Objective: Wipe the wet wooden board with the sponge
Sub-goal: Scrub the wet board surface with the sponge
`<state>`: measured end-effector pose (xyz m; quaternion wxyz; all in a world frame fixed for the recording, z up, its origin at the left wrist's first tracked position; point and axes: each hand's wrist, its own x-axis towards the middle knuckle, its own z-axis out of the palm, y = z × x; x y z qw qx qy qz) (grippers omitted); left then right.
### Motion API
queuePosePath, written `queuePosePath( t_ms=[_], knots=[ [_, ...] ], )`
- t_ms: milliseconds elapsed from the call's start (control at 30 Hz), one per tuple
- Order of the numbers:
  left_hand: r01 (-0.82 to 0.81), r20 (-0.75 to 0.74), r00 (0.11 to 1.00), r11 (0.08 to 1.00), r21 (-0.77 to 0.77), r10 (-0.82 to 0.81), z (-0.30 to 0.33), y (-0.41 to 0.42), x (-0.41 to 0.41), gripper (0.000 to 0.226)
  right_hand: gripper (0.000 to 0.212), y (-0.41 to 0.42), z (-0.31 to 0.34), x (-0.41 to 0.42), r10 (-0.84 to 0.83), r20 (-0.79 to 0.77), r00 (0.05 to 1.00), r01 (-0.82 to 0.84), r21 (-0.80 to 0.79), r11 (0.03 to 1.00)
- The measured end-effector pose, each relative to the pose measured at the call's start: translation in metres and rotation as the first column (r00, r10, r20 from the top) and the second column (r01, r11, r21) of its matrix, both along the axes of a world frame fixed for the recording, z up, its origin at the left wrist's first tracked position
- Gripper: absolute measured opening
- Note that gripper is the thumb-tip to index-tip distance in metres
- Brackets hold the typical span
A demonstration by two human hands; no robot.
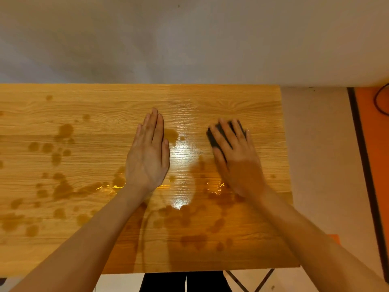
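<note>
Right hand (235, 157) flat on dark sponge (216, 135), wet board (84, 165)

- The left hand (148, 153) is lying flat, palm down, with the fingers extended, held together and pointing away from the body.
- The left forearm is extending from the lower left corner of the view toward the centre.
- The right hand (233, 152) is pressing palm down, with the fingers spread over a dark sponge (216, 134).
- The right hand is appearing blurred.
- The right forearm is entering from the lower right corner, angled inward.
- Both forearms are bare, and the two hands are sitting well apart.
</note>
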<state>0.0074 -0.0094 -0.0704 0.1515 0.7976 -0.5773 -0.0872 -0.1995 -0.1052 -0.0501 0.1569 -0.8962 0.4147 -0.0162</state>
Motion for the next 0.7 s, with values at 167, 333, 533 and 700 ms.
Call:
queuePosePath(
  t_ms=[167,333,533,700],
  knots=[
    [0.003,-0.004,1.000,1.000,-0.007,-0.003,-0.001,-0.001,0.004,0.057,0.052,-0.040,-0.004,0.061,-0.157,0.011,0.988,0.157,-0.017,0.987],
    [0.007,-0.004,1.000,1.000,-0.001,-0.007,0.002,0.001,0.001,0.057,0.052,0.077,-0.005,0.001,-0.004,-0.028,1.000,0.003,-0.032,0.999],
    [0.009,0.000,1.000,1.000,0.013,-0.009,0.008,-0.003,0.001,0.055,0.054,-0.003,0.001,0.050,-0.056,-0.005,0.998,0.056,0.002,0.998],
    [0.033,-0.024,0.999,0.997,0.063,-0.031,0.008,0.002,0.002,0.056,0.056,0.034,-0.003,0.047,-0.093,-0.015,0.996,0.093,0.023,0.995]
  ],
)
